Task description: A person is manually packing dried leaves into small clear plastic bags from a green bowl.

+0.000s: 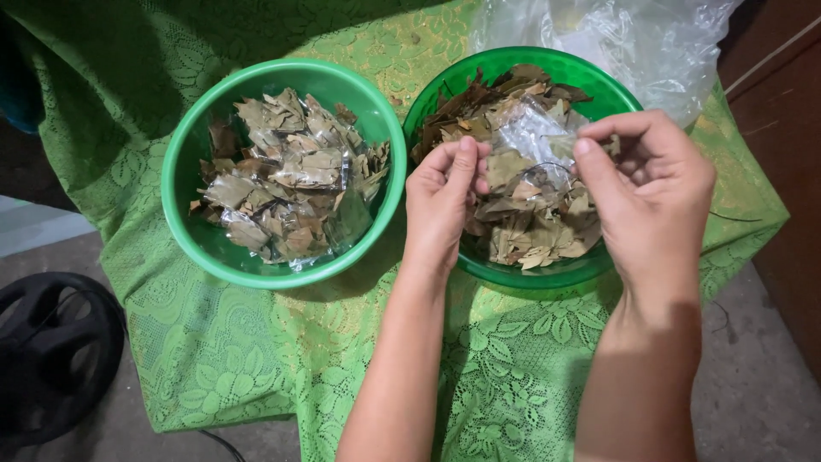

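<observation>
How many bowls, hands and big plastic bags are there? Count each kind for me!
Green bowls: 2, the left bowl of small clear packets of dried leaves and the right bowl of loose dried leaves
Hands: 2, the left hand and the right hand, both over the right bowl
Large clear plastic bags: 1
Total: 5

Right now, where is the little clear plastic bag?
In the head view, the small clear plastic bag is held between the left hand and right hand, above the right green plastic bowl of loose dried leaves.
</observation>
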